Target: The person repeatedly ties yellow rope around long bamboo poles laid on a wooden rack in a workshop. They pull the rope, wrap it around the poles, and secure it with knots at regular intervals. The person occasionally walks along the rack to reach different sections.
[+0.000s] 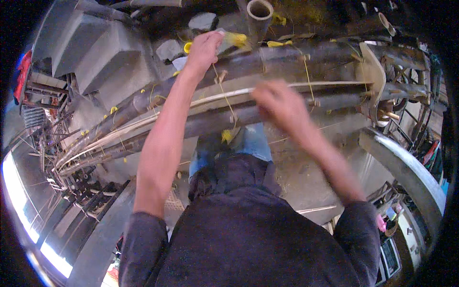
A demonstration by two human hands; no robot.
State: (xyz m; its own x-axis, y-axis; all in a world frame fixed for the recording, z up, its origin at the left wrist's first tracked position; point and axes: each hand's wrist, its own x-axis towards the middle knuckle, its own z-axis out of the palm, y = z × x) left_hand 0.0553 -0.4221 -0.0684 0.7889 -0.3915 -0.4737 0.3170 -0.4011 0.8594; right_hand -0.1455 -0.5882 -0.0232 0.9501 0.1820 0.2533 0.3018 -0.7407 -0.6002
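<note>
Above the far pole [282,58], my left hand [204,51] is closed, its fingertips beside a tuft of yellow strands [235,39]. What it pinches I cannot make out. A thin yellow cord [224,91] runs from below that hand, past a small peg [221,75], to the near pole [205,123]. A long pale strip [220,97] lies lengthwise between the two dark poles. At this strip is my right hand [277,98], smeared by motion; whether its fingers grip the strip I cannot tell. Another cord [308,79] crosses between the poles to the right.
A flat curved end board [374,76] spans the poles at the right. An upright pipe [259,10] stands beyond them. Grey stone blocks [169,50] lie near my left hand, with large concrete steps [105,48] at the left. Another yellow tuft [226,136] hangs by my legs.
</note>
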